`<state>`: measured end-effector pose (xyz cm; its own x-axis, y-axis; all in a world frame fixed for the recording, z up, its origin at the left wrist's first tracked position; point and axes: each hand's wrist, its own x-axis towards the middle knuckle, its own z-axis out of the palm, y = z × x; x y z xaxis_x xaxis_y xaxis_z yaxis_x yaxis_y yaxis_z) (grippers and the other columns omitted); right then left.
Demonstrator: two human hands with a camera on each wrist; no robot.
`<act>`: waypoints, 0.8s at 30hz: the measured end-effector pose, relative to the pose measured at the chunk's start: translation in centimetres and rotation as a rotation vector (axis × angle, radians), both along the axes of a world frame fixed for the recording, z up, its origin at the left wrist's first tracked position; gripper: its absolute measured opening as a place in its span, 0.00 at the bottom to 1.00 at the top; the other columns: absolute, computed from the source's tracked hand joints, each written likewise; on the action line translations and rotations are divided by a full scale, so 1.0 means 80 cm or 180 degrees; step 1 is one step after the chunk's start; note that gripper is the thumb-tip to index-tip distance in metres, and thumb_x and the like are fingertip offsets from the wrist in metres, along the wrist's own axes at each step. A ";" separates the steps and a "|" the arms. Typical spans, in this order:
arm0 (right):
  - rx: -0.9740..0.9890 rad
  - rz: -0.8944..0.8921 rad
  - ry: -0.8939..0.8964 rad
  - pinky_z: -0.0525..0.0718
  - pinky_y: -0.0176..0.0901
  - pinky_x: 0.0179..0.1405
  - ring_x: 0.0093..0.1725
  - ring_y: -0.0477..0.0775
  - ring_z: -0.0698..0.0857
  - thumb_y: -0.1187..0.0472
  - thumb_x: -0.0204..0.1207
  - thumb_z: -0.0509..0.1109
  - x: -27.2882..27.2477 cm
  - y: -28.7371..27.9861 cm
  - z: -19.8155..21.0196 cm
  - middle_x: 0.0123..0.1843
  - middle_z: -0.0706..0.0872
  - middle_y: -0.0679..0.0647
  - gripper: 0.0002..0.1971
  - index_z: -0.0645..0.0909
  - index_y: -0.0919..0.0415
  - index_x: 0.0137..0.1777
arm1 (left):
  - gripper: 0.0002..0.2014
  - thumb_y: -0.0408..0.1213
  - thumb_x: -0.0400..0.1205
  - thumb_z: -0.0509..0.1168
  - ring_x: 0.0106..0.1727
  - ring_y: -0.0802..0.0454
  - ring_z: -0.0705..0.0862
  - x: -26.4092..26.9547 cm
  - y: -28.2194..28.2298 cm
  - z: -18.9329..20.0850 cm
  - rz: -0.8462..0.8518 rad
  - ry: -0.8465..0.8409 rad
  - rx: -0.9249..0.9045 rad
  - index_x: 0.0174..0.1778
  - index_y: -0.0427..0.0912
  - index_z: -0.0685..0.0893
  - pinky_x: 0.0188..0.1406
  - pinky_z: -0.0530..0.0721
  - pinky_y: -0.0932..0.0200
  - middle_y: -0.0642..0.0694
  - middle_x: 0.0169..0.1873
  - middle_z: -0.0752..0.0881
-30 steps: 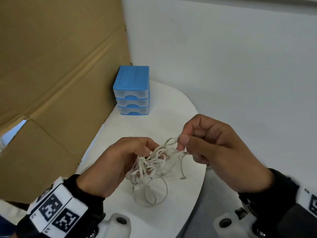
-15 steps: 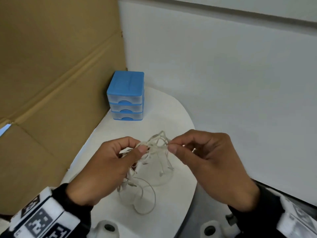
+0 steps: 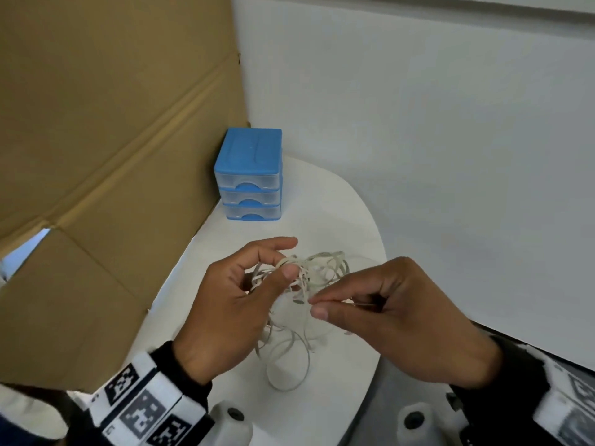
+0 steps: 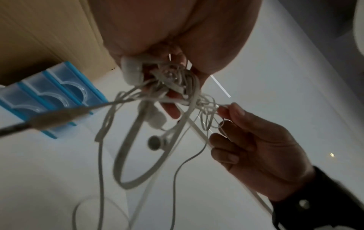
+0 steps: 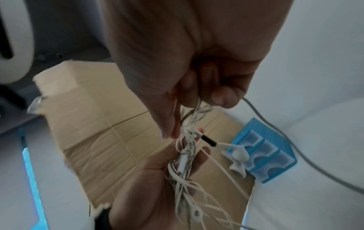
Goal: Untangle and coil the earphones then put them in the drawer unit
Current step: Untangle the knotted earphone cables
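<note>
Head view showed the earphones (image 3: 309, 278) bunched in the left hand (image 3: 231, 304); right hand (image 3: 396, 320) just beside, apparently pinching one strand, drawer unit (image 3: 249, 178) toward the table's far edge.

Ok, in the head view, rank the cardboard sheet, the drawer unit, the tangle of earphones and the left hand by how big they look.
1. Cardboard sheet, by far the largest.
2. Left hand and the tangle of earphones: similar spread, and both sit close to the camera, so I won't rank them.
3. Drawer unit, which looks smallest but stands farther back.

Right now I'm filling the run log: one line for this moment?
step: untangling | left hand: holds earphones | right hand: pinches strand | drawer unit: shut
</note>
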<state>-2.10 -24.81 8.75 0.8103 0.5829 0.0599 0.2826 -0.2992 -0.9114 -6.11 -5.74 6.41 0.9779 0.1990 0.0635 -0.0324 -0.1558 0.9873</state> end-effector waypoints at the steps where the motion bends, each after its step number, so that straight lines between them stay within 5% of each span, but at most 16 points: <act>1: 0.0110 0.0115 0.0095 0.75 0.53 0.26 0.24 0.61 0.68 0.57 0.73 0.79 0.003 -0.002 0.003 0.22 0.78 0.62 0.01 0.93 0.52 0.41 | 0.07 0.45 0.73 0.69 0.17 0.60 0.74 -0.001 0.000 0.000 0.0066 -0.0051 -0.0073 0.37 0.46 0.87 0.16 0.79 0.60 0.62 0.56 0.89; 4: 0.0320 0.0238 0.0345 0.78 0.45 0.31 0.29 0.51 0.79 0.66 0.73 0.78 0.016 -0.013 0.006 0.30 0.88 0.56 0.03 0.90 0.62 0.38 | 0.06 0.42 0.75 0.69 0.16 0.54 0.70 0.001 0.001 0.000 0.0176 -0.0054 -0.0131 0.41 0.44 0.88 0.15 0.72 0.67 0.50 0.38 0.91; 6: 0.0329 0.0099 0.0369 0.75 0.42 0.29 0.27 0.48 0.76 0.66 0.72 0.76 0.021 -0.016 0.004 0.27 0.84 0.52 0.04 0.87 0.63 0.35 | 0.07 0.44 0.75 0.69 0.18 0.51 0.72 0.003 0.002 -0.003 0.0200 -0.0073 -0.0104 0.38 0.45 0.87 0.16 0.71 0.68 0.48 0.25 0.85; 11: -0.0145 -0.0419 -0.0423 0.63 0.36 0.24 0.20 0.46 0.60 0.50 0.71 0.79 0.006 -0.005 -0.006 0.17 0.62 0.45 0.10 0.87 0.53 0.35 | 0.07 0.46 0.72 0.70 0.24 0.55 0.80 0.005 0.006 -0.009 0.0066 -0.0054 -0.0161 0.35 0.47 0.88 0.24 0.81 0.61 0.46 0.31 0.90; 14: -0.0222 -0.0627 -0.0712 0.64 0.24 0.25 0.17 0.45 0.68 0.51 0.73 0.77 0.006 -0.004 -0.005 0.15 0.69 0.40 0.06 0.91 0.50 0.37 | 0.07 0.45 0.70 0.75 0.23 0.54 0.78 0.006 0.009 -0.007 -0.0005 0.0061 -0.0436 0.31 0.47 0.88 0.21 0.79 0.61 0.48 0.25 0.86; 17: -0.0213 -0.0812 -0.0905 0.67 0.29 0.26 0.18 0.46 0.70 0.51 0.74 0.76 0.010 -0.006 -0.012 0.20 0.80 0.43 0.07 0.90 0.50 0.37 | 0.10 0.47 0.68 0.78 0.25 0.58 0.79 0.005 0.011 -0.007 -0.0450 0.0183 -0.1080 0.32 0.45 0.88 0.25 0.78 0.67 0.50 0.25 0.85; 21: 0.0621 -0.0706 -0.0299 0.70 0.50 0.23 0.24 0.64 0.72 0.60 0.75 0.77 0.013 -0.003 -0.007 0.28 0.86 0.55 0.07 0.88 0.60 0.37 | 0.08 0.42 0.75 0.76 0.28 0.54 0.81 0.004 0.010 -0.006 -0.0640 0.0502 -0.1146 0.37 0.42 0.88 0.24 0.77 0.66 0.44 0.29 0.84; 24: 0.1461 -0.0249 0.0493 0.74 0.37 0.28 0.27 0.55 0.74 0.61 0.73 0.77 0.019 -0.012 0.011 0.28 0.84 0.57 0.07 0.85 0.62 0.36 | 0.10 0.42 0.77 0.68 0.26 0.54 0.74 0.005 0.009 -0.007 -0.0443 0.0468 -0.0319 0.39 0.37 0.84 0.26 0.73 0.63 0.54 0.25 0.82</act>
<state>-0.59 -25.79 9.61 0.8704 0.4614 0.1717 0.1260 0.1283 -0.9837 -5.72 -5.01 5.87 0.9937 0.0596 -0.0949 0.0985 -0.0608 0.9933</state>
